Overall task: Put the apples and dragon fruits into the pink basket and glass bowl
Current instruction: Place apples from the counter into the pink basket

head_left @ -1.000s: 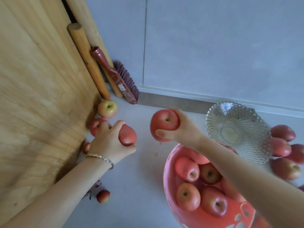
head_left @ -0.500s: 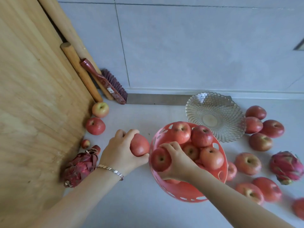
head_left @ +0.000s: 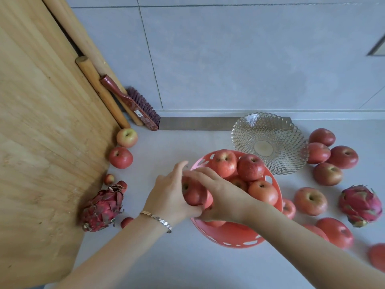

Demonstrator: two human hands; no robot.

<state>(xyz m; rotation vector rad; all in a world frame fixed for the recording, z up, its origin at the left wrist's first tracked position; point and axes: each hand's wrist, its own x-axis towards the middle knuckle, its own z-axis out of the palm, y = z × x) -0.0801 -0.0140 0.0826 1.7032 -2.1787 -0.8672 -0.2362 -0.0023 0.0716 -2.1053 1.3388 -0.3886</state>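
Note:
The pink basket (head_left: pixel 229 240) sits at centre, holding several red apples (head_left: pixel 250 166). My left hand (head_left: pixel 170 199) and my right hand (head_left: pixel 227 197) meet at its left rim. Between them a red apple (head_left: pixel 192 196) is gripped, and a second one shows pressed behind it under my right fingers. The glass bowl (head_left: pixel 268 142) stands empty behind the basket. One dragon fruit (head_left: pixel 102 207) lies at the left by the board. Another dragon fruit (head_left: pixel 360 205) lies at the far right. Loose apples lie left (head_left: pixel 120 157) and right (head_left: pixel 310 201) of the basket.
A big wooden board (head_left: pixel 41 142) leans along the left side. Wooden poles (head_left: pixel 100 90) and a red brush (head_left: pixel 133 105) stand in the corner against the grey wall. Small red fruits (head_left: pixel 109 179) lie near the board.
Both hands came together at the basket's left rim with their apples. My view has shifted right, showing more fruit on that side.

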